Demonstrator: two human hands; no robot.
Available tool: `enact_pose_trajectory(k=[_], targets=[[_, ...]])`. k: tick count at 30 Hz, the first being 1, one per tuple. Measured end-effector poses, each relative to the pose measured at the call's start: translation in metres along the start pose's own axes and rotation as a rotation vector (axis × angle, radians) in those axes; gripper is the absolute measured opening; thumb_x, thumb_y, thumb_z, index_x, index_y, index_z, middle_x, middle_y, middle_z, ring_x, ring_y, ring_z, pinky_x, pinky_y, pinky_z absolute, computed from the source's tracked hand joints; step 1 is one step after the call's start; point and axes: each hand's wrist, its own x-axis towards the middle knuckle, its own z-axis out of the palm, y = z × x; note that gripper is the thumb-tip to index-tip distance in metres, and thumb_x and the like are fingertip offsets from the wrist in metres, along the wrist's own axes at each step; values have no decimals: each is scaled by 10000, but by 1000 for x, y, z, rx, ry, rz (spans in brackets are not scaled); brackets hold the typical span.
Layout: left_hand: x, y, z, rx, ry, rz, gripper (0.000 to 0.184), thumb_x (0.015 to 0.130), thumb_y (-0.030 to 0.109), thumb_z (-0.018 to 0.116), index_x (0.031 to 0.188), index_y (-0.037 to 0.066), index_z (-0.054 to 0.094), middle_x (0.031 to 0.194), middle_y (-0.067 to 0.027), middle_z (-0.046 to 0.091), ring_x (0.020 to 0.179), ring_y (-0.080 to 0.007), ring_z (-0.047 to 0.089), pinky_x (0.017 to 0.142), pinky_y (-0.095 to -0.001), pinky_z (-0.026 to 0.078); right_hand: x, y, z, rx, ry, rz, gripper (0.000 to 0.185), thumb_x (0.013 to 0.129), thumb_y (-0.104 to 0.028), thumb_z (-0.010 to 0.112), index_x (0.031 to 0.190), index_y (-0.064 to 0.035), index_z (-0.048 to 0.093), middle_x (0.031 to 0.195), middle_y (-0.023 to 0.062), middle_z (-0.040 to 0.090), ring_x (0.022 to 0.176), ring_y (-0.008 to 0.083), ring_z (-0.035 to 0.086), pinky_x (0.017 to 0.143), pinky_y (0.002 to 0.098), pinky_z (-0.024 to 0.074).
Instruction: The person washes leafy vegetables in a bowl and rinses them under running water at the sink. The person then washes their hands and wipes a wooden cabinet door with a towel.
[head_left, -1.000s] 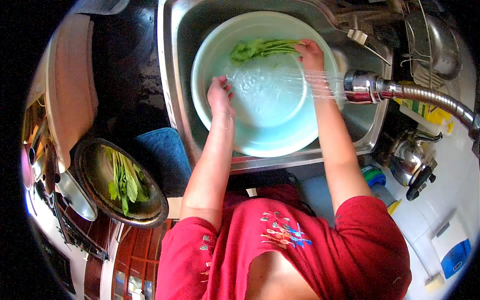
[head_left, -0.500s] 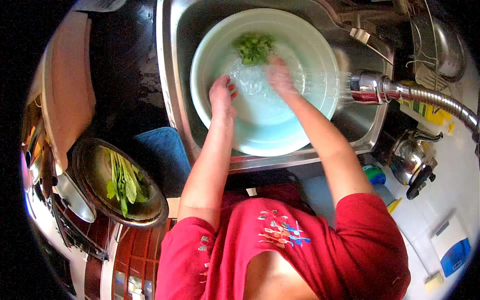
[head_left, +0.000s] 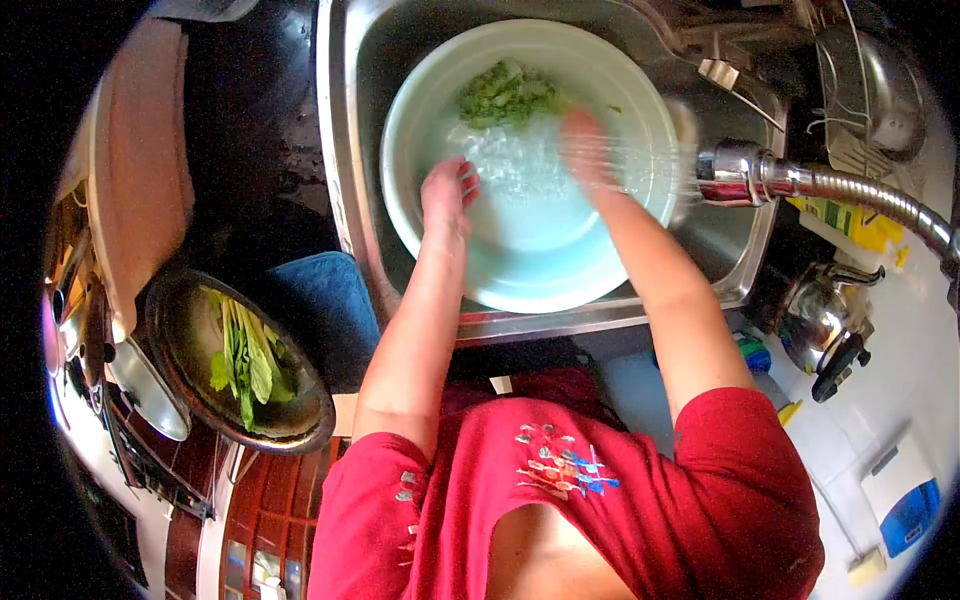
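A pale green plastic basin holds water and stands in the steel sink. Chopped green leaves float at its far side. My left hand is over the basin's left part, its fingers loosely curved and apart, with nothing visible in them. On the right, my right hand is smeared by motion beneath the spray, close to the leaves, and its fingers cannot be made out. Water streams leftward across it from the metal faucet head.
A steel sink surrounds the basin. To the left, a dark round pan holds long-stemmed leafy greens beside a blue cloth. A steel kettle stands at right, below the flexible hose.
My right hand has moved right, away from the leaves. The leaves have spread and shifted slightly in the water. My left hand is slightly lower and nearly in the same place.
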Motion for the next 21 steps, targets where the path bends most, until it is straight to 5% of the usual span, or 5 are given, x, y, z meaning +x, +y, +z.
enact_pose_trajectory(k=[7, 10, 15, 18, 21], targets=[[-2, 5, 0, 33, -20, -12, 243, 859, 217, 459, 1009, 48, 547, 894, -45, 600, 726, -169, 574, 644, -299, 457, 10, -20, -77, 343, -230, 314, 344, 862, -271, 468, 1050, 0, 565, 1016, 219, 584, 958, 321, 564, 876, 401, 428], [5, -1, 2, 50, 4, -78, 237, 858, 221, 460, 1008, 60, 549, 899, -40, 599, 725, -172, 571, 668, -311, 454, -26, -40, -21, 0, -220, 121, 342, 850, -286, 496, 1038, -11, 575, 940, 199, 613, 889, 308, 593, 823, 394, 457], [6, -2, 0, 29, 1, -44, 232, 847, 235, 474, 1002, 80, 550, 894, -28, 598, 729, -170, 559, 675, -327, 421, -5, 4, -7, 710, -353, 200, 337, 827, -299, 522, 998, -13, 573, 865, 213, 614, 804, 345, 602, 752, 456, 467], [17, -13, -4, 72, 12, -85, 225, 841, 236, 486, 1007, 95, 541, 896, -21, 589, 750, -166, 548, 678, -336, 401, -23, -70, -21, -171, -372, 1, 277, 818, -259, 522, 973, -32, 561, 820, 200, 614, 731, 322, 608, 687, 441, 482], [0, -10, -1, 59, 43, -95, 231, 833, 234, 499, 1025, 107, 528, 915, -20, 578, 780, -166, 534, 688, -347, 389, -13, -54, -51, 87, -364, 241, 285, 842, -245, 467, 1057, -63, 510, 925, 224, 602, 887, 345, 585, 802, 455, 445]])
